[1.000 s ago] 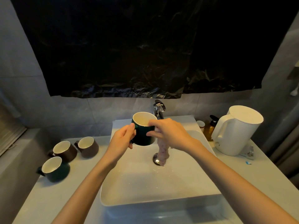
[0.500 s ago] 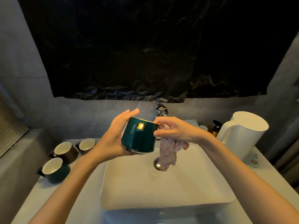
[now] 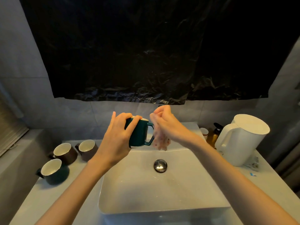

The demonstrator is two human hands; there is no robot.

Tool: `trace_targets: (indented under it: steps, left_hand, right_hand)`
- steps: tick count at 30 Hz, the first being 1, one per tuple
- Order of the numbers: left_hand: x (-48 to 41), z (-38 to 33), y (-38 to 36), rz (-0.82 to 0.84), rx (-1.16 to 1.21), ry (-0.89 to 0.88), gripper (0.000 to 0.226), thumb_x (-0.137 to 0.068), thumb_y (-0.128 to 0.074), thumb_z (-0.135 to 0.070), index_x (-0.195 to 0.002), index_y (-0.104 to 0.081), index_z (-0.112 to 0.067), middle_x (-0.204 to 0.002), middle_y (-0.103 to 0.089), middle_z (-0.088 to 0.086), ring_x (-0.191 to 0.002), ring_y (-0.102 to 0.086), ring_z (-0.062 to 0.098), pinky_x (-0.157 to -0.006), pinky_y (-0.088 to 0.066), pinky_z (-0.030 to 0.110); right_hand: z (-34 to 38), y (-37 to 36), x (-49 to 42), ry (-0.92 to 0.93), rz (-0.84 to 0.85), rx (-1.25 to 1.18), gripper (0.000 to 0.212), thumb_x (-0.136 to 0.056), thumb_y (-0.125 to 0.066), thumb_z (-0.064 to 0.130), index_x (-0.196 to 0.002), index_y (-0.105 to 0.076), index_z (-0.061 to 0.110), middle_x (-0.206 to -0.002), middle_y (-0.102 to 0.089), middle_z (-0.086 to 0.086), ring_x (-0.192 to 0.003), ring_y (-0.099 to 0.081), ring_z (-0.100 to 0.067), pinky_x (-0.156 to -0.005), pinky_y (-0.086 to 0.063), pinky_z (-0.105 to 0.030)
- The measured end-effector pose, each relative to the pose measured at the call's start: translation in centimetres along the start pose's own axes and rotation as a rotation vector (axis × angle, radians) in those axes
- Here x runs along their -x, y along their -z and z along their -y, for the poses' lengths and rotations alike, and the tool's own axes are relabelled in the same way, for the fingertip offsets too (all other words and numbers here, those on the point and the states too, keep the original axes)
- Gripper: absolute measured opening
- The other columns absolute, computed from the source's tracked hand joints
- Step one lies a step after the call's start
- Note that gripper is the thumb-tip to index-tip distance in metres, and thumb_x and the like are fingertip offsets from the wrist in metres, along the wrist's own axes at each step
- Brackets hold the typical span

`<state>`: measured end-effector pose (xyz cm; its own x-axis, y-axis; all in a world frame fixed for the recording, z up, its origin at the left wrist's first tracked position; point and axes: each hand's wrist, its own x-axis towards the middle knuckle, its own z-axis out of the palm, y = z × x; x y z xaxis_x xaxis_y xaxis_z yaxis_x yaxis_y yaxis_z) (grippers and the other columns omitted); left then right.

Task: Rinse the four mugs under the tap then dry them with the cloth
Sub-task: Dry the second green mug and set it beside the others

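Note:
Above the white sink (image 3: 162, 207), my left hand (image 3: 117, 138) grips a dark green mug (image 3: 140, 134) round its body, the handle pointing right. My right hand (image 3: 167, 124) holds a pink speckled cloth (image 3: 160, 142) bunched beside that handle. Three other mugs stand on the counter at the left: two brown ones (image 3: 65, 151) (image 3: 87, 149) and a green one (image 3: 53, 172). My hands hide the tap.
A white kettle (image 3: 241, 138) stands at the right of the sink, with a brown bottle (image 3: 212, 135) and a small jar (image 3: 203, 132) behind it. The metal drain plug (image 3: 160, 165) sits in the basin. Black plastic sheeting (image 3: 146, 54) covers the wall above.
My left hand turned the green mug so its handle now faces right. My right hand with the cloth rose and moved from the mug's rim to beside the handle.

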<state>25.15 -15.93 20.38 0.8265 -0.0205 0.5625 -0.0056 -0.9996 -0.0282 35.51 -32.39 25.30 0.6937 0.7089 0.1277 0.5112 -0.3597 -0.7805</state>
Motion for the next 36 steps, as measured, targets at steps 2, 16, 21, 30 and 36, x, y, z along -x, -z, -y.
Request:
trace_targets:
  steps: [2, 16, 21, 30, 36]
  left_hand:
    - [0.2, -0.5, -0.1, 0.0, 0.01, 0.021, 0.094, -0.053, -0.089, -0.011, -0.135, -0.042, -0.011, -0.123, -0.043, 0.014, -0.114, -0.043, 0.029, -0.1, -0.042, 0.054]
    - [0.4, -2.2, 0.5, -0.075, 0.05, 0.041, 0.089, -0.057, -0.088, -0.008, -0.132, -0.04, -0.012, -0.128, -0.038, 0.014, -0.12, -0.036, 0.031, -0.068, -0.057, 0.039]
    - [-0.4, -3.0, 0.4, -0.141, 0.097, 0.134, 0.092, -0.057, -0.088, -0.01, -0.134, -0.039, -0.013, -0.129, -0.035, 0.014, -0.12, -0.033, 0.029, -0.067, -0.056, 0.036]
    - [-1.7, -4.6, -1.6, -0.226, 0.344, 0.386, 0.088, -0.063, -0.085, -0.035, -0.136, -0.038, -0.018, -0.127, -0.037, 0.01, -0.114, -0.037, 0.018, -0.077, -0.041, 0.017]
    - [-1.8, -5.3, -1.6, -0.222, 0.378, 0.347, 0.092, -0.06, -0.088, -0.036, -0.135, -0.039, -0.016, -0.128, -0.036, 0.011, -0.116, -0.035, 0.019, -0.081, -0.032, 0.012]
  right_hand:
    - [-0.1, -1.3, 0.5, 0.009, 0.0, -0.03, 0.007, -0.103, -0.037, 0.027, -0.106, -0.042, 0.024, -0.119, -0.042, -0.007, -0.105, -0.045, -0.016, -0.073, -0.04, -0.018]
    - [-0.5, -2.4, 0.9, 0.049, -0.088, 0.501, 0.025, -0.092, -0.06, 0.021, -0.11, -0.045, 0.013, -0.103, -0.058, -0.005, -0.093, -0.057, -0.022, -0.082, -0.05, -0.038]
    - [-1.4, -2.8, 1.1, 0.057, -0.189, -0.163, 0.018, -0.104, -0.034, 0.031, -0.109, -0.04, 0.014, -0.098, -0.057, 0.0, -0.088, -0.058, -0.009, -0.067, -0.049, -0.016]
    - [-3.2, -5.9, 2.0, 0.085, -0.428, -0.413, 0.029, -0.103, -0.035, 0.037, -0.131, -0.031, 0.037, -0.13, -0.042, 0.003, -0.123, -0.046, -0.011, -0.097, -0.051, -0.037]
    - [-3.4, -1.5, 3.1, 0.09, -0.216, -0.204, 0.032, -0.103, -0.042, 0.023, -0.133, -0.033, 0.015, -0.119, -0.052, -0.001, -0.101, -0.055, -0.007, -0.075, -0.045, -0.006]
